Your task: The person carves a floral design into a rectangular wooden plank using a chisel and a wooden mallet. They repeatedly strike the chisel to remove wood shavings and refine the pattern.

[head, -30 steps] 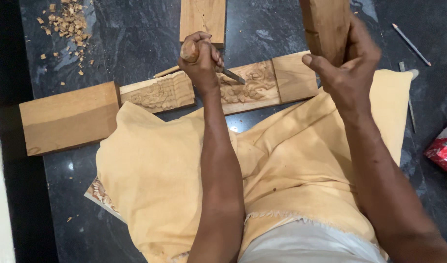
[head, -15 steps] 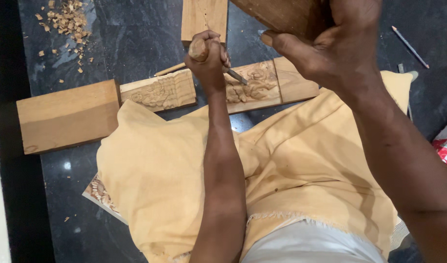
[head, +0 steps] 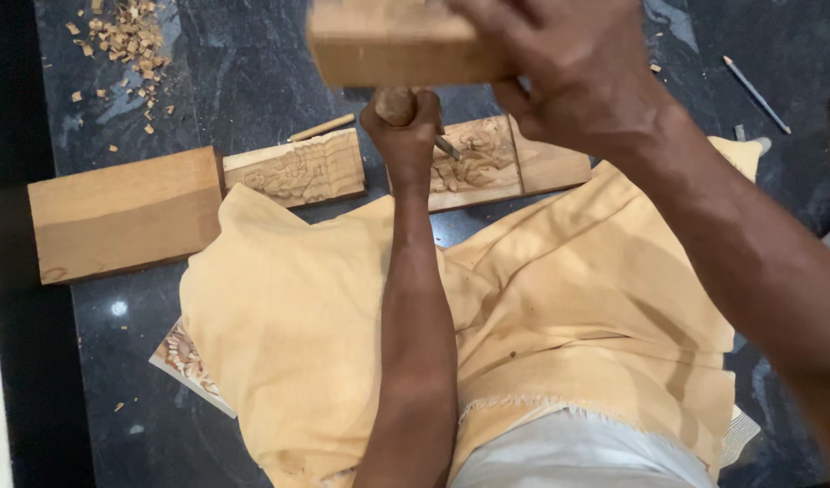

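My left hand (head: 407, 136) is closed around a wooden-handled chisel (head: 398, 102), its metal blade (head: 447, 149) resting on the carved wooden panel (head: 473, 163). My right hand (head: 577, 68) grips a blurred wooden mallet block (head: 392, 45) just above the chisel's handle end. The panel lies across the dark stone floor, its left part (head: 297, 170) showing relief carving. A yellow cloth (head: 306, 307) covers my lap below the panel.
A plain wooden block (head: 121, 212) lies at the left. Wood chips (head: 126, 41) are scattered at the top left. A thin wooden stick (head: 320, 127) lies above the panel, a pencil (head: 756, 95) at the top right, and a patterned sheet (head: 189, 361) pokes out under the cloth.
My right hand has swung the mallet block down and leftward, from raised at the upper right to just above the chisel handle. The left hand has stayed on the chisel.
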{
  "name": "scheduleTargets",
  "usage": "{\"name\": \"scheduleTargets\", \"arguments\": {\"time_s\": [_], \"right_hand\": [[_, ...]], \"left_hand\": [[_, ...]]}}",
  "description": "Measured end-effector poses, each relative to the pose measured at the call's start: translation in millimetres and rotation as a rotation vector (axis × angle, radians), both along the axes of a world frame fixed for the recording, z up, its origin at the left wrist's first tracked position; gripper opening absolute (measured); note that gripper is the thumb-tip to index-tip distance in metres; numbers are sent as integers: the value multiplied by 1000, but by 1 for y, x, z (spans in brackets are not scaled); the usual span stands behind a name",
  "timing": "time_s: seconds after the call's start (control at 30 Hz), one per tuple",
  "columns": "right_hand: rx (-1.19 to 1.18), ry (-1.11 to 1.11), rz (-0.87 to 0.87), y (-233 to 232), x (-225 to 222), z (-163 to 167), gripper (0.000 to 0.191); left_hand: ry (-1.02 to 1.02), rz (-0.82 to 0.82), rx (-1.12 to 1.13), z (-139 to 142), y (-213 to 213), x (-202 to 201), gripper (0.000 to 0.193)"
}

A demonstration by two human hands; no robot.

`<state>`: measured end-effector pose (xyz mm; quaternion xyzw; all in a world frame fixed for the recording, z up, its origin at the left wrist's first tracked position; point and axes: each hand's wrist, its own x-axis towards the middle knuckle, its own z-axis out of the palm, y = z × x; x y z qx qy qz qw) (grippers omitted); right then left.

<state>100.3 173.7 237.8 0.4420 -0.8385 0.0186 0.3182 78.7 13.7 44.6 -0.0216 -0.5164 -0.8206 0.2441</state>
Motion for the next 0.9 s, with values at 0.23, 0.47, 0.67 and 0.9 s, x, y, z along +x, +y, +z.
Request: {"name": "scheduleTargets", "arguments": {"time_s": [0.23,0.47,0.67,0.9], "right_hand": [[78,16,0,-3,-6,-9,68],[32,-186,47,-16,-17,-11,63],[-40,-158,115,-22,-18,-6,66],[-80,-128,119,-22,-20,-11,63]], "left_hand": [[13,-37,74,-3,-12,1,11],[-17,-118,68,-11,-23,2,8],[-24,-151,41,-17,-24,4,9],[-40,-144,81,-19,-26,1,11]]}}
